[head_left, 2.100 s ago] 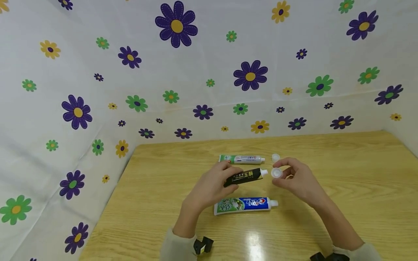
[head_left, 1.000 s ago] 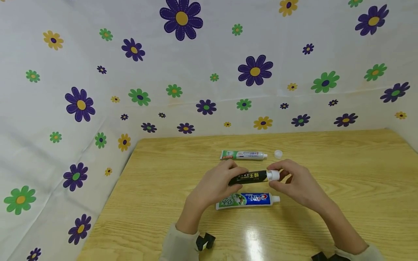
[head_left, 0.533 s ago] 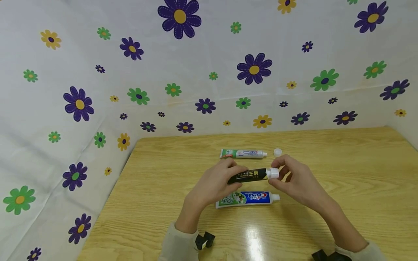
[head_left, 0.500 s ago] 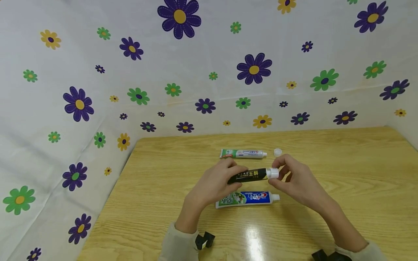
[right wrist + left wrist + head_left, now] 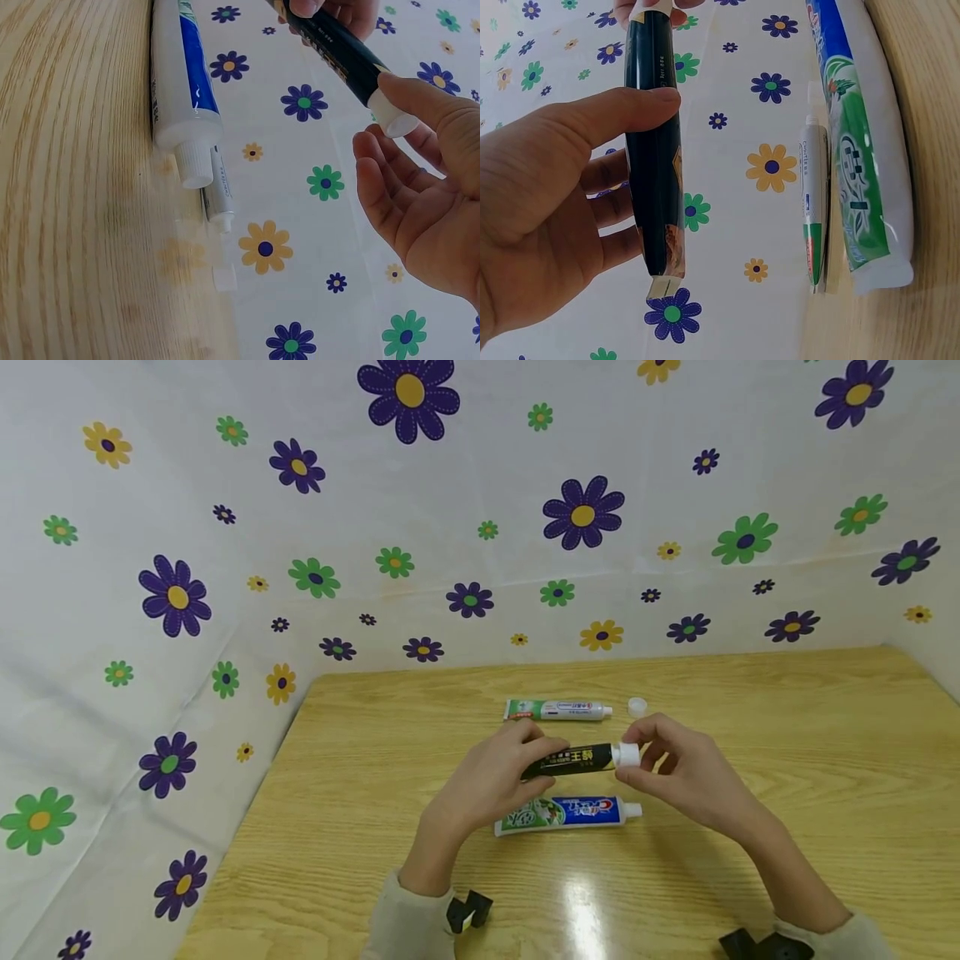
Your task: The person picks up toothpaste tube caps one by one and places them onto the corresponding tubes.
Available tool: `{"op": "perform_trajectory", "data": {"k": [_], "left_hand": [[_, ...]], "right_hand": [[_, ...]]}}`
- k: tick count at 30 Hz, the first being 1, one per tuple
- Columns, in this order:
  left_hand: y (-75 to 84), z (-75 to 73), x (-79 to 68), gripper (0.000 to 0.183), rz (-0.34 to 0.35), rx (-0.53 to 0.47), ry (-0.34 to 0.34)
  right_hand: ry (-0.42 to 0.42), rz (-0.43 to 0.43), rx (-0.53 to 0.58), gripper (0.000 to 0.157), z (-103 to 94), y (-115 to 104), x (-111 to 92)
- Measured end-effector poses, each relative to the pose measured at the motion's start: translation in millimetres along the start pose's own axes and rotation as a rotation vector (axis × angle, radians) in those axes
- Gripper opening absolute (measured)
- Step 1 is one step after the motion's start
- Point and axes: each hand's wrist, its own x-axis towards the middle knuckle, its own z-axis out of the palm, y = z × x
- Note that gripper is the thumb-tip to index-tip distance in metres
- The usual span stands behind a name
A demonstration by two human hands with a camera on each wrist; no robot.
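Note:
Held above the table between both hands is a black toothpaste tube [image 5: 585,759] with gold lettering. My left hand [image 5: 480,777] grips its body; in the left wrist view the thumb lies across the tube [image 5: 654,165] and the other fingers are behind it. A white toothpaste cap [image 5: 628,754] sits at the tube's nozzle end, pinched by my right hand [image 5: 693,772] between thumb and fingers. In the right wrist view the thumb rests against the cap [image 5: 391,116]. How far the cap is screwed on cannot be told.
A blue and green toothpaste tube [image 5: 592,811] lies nearer me, its white cap on. Behind the hands lies a smaller green and white tube [image 5: 573,710] with a bare nozzle; a loose white cap [image 5: 637,706] lies beside it. Flowered cloth [image 5: 480,460] borders the wooden table [image 5: 337,827].
The right hand brought the cap from beside the bare nozzle onto the black tube's end. Since then its fingers have shifted slightly around the cap. The left hand keeps holding the tube.

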Motion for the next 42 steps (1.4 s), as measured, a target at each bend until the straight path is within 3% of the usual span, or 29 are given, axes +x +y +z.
{"op": "perform_trajectory", "data": {"k": [14,30,42], "left_hand": [[4.0,-4.5,-0.7,0.042,0.047,0.077,0.045],[3.1,-4.6,-1.0,0.042,0.048,0.062,0.054],[5.0,-4.5,-0.3,0.041,0.046,0.104,0.055]], "right_hand": [[-0.037,0.024,0.008,0.023,-1.3,1.0,0.7],[-0.035,0.007,0.039,0.028,-0.8,-0.2,0.4],[-0.036,0.091,0.042,0.027,1.2,1.3,0.3]]}}
